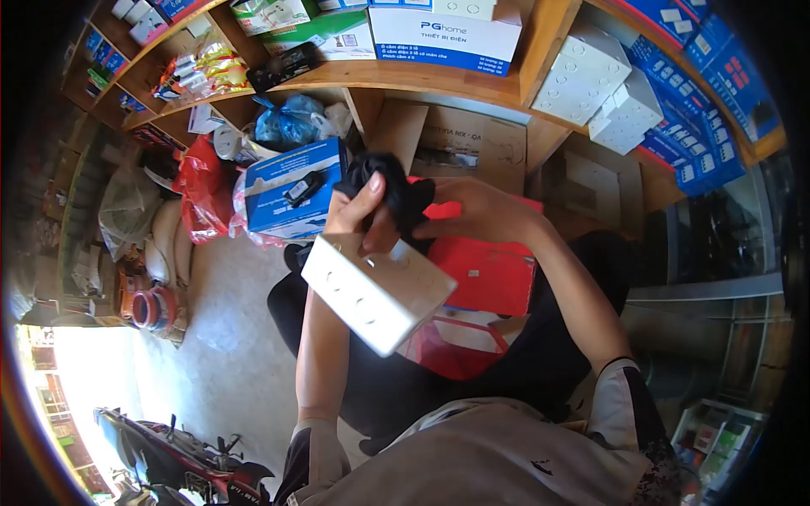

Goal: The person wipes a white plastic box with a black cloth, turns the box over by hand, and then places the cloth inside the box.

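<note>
A white plastic electrical box (380, 287) with round knockouts is tilted in front of my left forearm. My left hand (361, 211) is closed around its upper edge, and the thumb presses against a bunched black cloth (396, 190). From the right, my right hand (481, 211) reaches to the cloth with its fingers curled at it; their tips are partly hidden. Below my right hand lies a red box (485, 274), with a red bag-like item (451, 346) near my lap.
A blue-and-white carton (291, 190) with a black key fob (305, 188) on top stands left of my hands. Wooden shelves (439, 84) hold cartons and more white boxes (582, 72). A red plastic bag (205, 190) and a motorbike (181, 455) are on the left.
</note>
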`<move>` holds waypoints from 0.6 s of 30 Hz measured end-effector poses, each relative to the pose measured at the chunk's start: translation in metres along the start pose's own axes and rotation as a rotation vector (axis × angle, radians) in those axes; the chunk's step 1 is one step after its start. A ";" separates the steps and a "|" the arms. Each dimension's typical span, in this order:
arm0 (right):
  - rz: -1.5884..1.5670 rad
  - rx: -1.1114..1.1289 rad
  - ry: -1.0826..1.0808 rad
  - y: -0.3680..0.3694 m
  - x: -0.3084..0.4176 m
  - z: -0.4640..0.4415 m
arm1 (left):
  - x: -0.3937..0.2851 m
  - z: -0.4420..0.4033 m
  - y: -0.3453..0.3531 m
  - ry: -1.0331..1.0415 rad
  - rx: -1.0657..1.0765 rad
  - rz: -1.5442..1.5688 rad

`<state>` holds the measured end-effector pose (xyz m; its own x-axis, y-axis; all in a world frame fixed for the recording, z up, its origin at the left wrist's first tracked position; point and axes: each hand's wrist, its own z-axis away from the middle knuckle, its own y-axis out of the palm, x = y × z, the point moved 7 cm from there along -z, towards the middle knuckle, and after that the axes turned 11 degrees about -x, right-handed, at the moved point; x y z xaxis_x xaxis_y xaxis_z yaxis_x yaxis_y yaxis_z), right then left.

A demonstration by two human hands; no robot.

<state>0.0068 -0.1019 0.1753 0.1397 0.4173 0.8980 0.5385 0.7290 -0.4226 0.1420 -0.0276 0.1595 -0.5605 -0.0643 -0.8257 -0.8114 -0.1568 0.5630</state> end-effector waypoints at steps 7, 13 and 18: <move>0.135 -0.273 -0.163 -0.065 0.041 0.042 | -0.100 0.028 0.011 0.097 -0.356 -0.583; -0.855 -0.255 0.346 -0.070 0.032 0.073 | -0.142 0.040 0.062 0.275 -0.467 -0.890; -0.313 0.317 0.034 -0.015 0.011 0.082 | -0.145 0.032 0.103 0.373 -0.478 -0.918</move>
<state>-0.0675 -0.0638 0.1813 0.0407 0.1362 0.9898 0.2783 0.9499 -0.1422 0.1342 -0.0024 0.3381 0.3737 -0.0092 -0.9275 -0.7011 -0.6575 -0.2759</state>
